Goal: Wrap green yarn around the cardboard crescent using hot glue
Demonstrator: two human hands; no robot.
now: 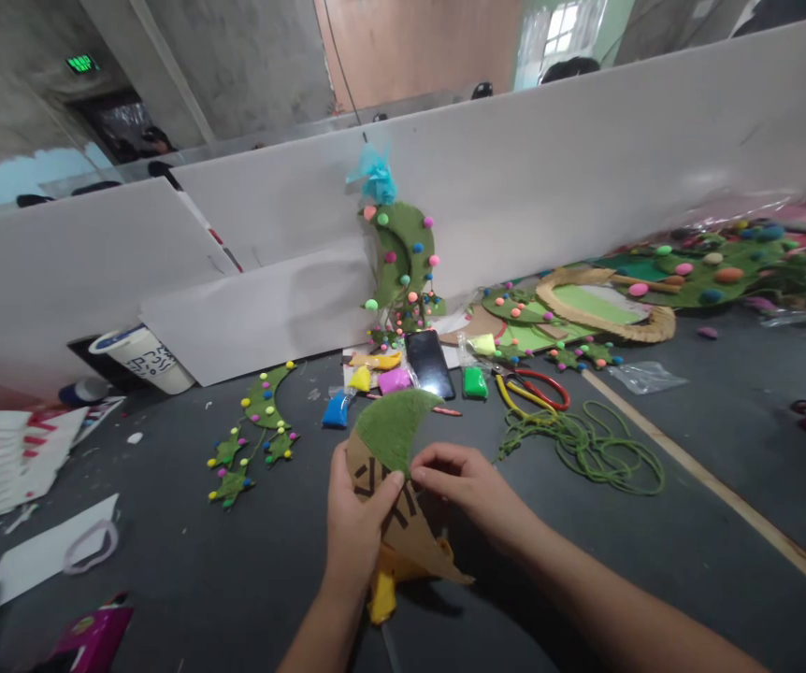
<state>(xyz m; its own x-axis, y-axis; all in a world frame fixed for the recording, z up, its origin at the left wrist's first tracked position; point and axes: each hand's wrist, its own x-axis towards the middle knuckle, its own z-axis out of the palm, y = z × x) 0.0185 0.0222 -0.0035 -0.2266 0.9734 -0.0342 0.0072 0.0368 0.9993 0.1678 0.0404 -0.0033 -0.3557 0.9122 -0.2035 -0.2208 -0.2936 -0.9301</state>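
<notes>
My left hand (357, 509) grips a crescent-shaped cardboard piece (403, 540), its thumb on the front face. A green textured covering (397, 425) lies over the upper part of the crescent; dark marks show on the bare brown cardboard below. With thumb and fingers pinched, my right hand (463, 481) touches the covering's lower right edge; its fingertips partly hide the contact. Beneath the crescent lies a yellow tool (383, 596), mostly hidden, with a cord or strip running toward me.
Green string (585, 449) and red-and-yellow-handled scissors (533, 388) lie right. Ahead are a phone (431, 363), a blue packet (336, 409) and a decorated crescent (403, 252) against the white partition (585, 159). Small decorated stars (231, 484) and a white cup (143, 358) are left.
</notes>
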